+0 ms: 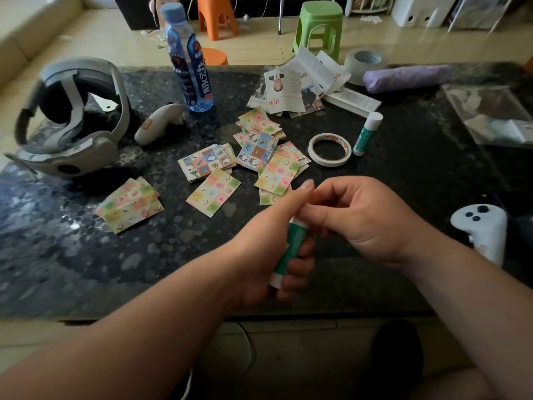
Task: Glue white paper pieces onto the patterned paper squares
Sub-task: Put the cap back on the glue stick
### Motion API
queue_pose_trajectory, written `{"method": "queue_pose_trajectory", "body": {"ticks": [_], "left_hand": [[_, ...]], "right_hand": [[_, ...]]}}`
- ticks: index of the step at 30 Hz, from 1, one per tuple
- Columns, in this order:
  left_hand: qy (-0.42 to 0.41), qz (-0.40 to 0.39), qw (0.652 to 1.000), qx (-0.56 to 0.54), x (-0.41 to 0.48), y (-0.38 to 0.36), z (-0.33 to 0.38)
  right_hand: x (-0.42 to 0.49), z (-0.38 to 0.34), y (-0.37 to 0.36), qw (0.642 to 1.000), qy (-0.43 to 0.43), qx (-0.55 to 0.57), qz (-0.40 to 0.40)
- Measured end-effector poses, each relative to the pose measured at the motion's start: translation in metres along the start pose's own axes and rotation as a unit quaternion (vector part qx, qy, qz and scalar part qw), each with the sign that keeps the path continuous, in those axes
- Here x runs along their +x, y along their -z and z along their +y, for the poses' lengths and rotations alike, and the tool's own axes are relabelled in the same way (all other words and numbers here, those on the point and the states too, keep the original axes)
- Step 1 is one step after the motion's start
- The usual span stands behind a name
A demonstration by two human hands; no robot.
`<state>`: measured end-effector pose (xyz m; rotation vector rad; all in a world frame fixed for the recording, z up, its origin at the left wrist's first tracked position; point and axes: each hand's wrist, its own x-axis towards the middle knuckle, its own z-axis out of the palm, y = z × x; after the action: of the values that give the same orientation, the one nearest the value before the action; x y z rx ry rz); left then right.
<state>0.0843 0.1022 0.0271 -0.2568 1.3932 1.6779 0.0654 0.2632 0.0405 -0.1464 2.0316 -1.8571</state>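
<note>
Hands are meeting above the table's [86,255] near edge: the left hand [259,255] is gripping a green glue stick [292,243] around its barrel, and the right hand [366,217] is pinching its top end. Patterned paper squares [215,192] are lying scattered mid-table, near a tape ring [330,162] and a second glue stick [364,137]

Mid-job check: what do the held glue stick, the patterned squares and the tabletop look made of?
Glue stick: likely plastic, smooth green-and-white tube. Patterned squares: thin printed paper, matte, edges lifting slightly. Tabletop: probably polished stone or glass over a pebble pattern; it reflects light glossily.
</note>
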Motion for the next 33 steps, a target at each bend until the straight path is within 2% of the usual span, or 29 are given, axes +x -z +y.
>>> {"method": "queue_pose_trajectory", "body": {"ticks": [4,8,15,33], "left_hand": [[0.016,-0.020,0.998,-0.064,0.006,-0.003,0.002],[0.038,-0.048,0.993,-0.102,0.008,-0.003,0.004],[0.044,-0.055,0.992,-0.103,0.009,-0.006,0.004],[0.055,-0.091,0.986,-0.132,0.018,-0.007,0.005]], "right_hand": [[0.003,0.001,-0.008,0.997,-0.033,0.063,0.019],[0.004,-0.002,-0.010,0.995,-0.057,0.080,0.028],[0.003,-0.004,-0.002,0.997,-0.056,0.061,-0.012],[0.003,-0.003,0.004,0.992,-0.082,0.095,0.026]]}}
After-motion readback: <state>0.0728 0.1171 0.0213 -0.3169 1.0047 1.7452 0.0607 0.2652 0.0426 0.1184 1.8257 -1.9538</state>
